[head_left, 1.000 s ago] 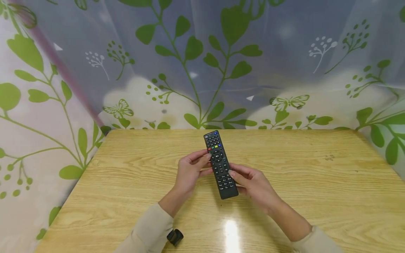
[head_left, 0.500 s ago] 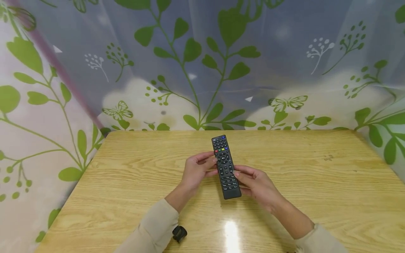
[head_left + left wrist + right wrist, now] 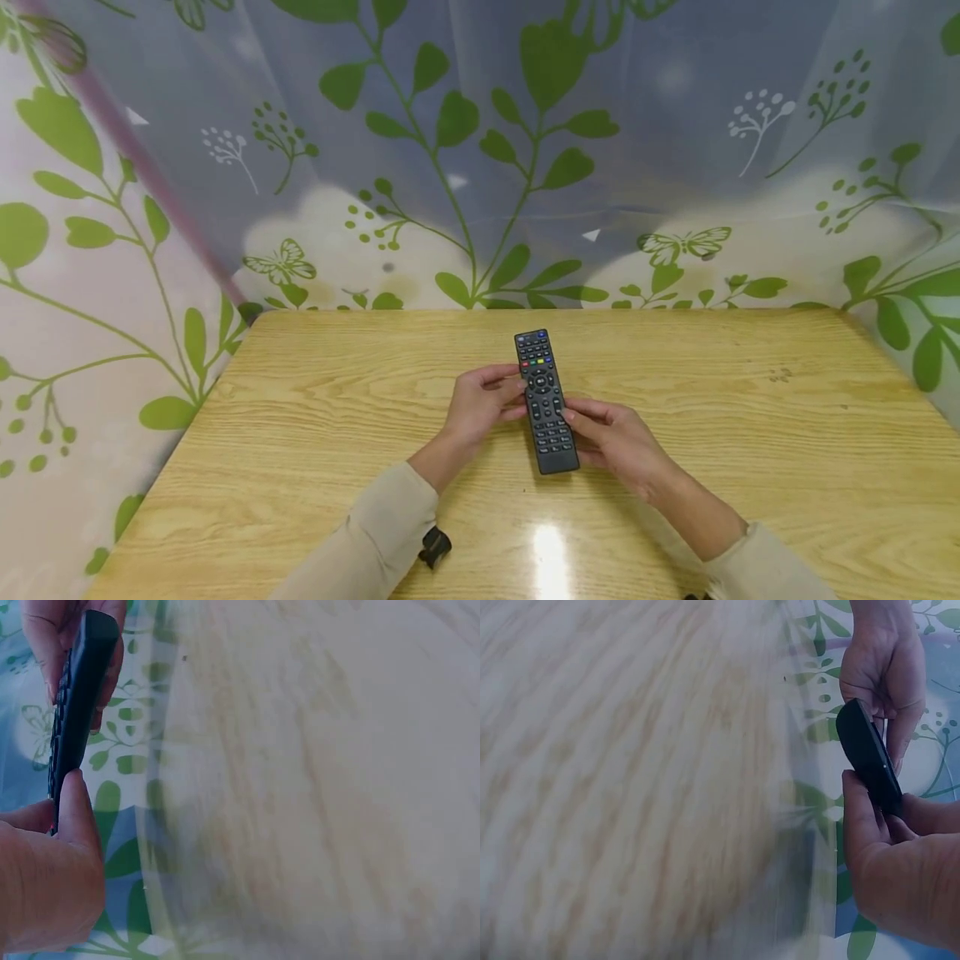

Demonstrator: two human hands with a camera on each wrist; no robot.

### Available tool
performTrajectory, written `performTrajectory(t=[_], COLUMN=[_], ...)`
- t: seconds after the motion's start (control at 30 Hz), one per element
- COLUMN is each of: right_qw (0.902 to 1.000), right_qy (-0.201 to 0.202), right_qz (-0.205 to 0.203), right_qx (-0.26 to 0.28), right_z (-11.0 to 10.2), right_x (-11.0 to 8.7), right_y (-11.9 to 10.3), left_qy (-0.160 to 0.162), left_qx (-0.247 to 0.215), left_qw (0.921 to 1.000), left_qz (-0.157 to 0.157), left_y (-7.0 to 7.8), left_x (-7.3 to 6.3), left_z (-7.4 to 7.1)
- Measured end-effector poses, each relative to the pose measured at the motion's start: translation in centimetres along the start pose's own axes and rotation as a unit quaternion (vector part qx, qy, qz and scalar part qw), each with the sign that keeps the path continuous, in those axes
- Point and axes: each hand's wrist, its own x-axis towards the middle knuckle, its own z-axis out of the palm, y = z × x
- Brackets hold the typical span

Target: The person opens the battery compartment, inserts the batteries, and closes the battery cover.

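A black remote control [image 3: 546, 402] with rows of buttons and small coloured keys is held face up above the table, its far end leaning slightly left. My left hand [image 3: 480, 404] pinches its left edge near the round navigation pad, thumb on top and fingers beneath. Lower on the opposite edge, my right hand [image 3: 618, 442] grips it, thumb along the front. In the left wrist view the remote [image 3: 81, 690] shows its side between both hands. The right wrist view shows its dark underside, with right-hand fingers [image 3: 861, 814] behind it.
The light wood-grain table [image 3: 300, 450] reaches back to a hanging cloth [image 3: 660, 150] printed with green leaves and butterflies. Another patterned cloth [image 3: 60, 292] hangs at the left. A black strap piece [image 3: 435, 547] sits at the left sleeve [image 3: 375, 525].
Both hands have moved the remote a little to the right and nearer to me. It has turned slightly more upright in the head view, and the grip looks the same.
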Motion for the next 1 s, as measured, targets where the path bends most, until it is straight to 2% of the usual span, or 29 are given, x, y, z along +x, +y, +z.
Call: performTrajectory(t=[0.5, 0.77, 1.0], right_qw=[0.9981, 0.9971, 0.9946], right_qy=[0.029, 0.025, 0.029], right_qz=[0.015, -0.007, -0.006], right_qx=[-0.051, -0.072, -0.100], right_z=[-0.3, -0.1, -0.1], right_x=[0.4, 0.3, 0.3], right_y=[0.8, 0.8, 0.8], left_qy=[0.003, 0.008, 0.012], left_qx=[0.044, 0.066, 0.079], left_qw=[0.9986, 0.9974, 0.9964], left_qz=[-0.029, -0.026, -0.028], left_y=[-1.3, -1.6, -1.7], left_x=[0.7, 1.0, 1.0], left_z=[0.4, 0.8, 1.0])
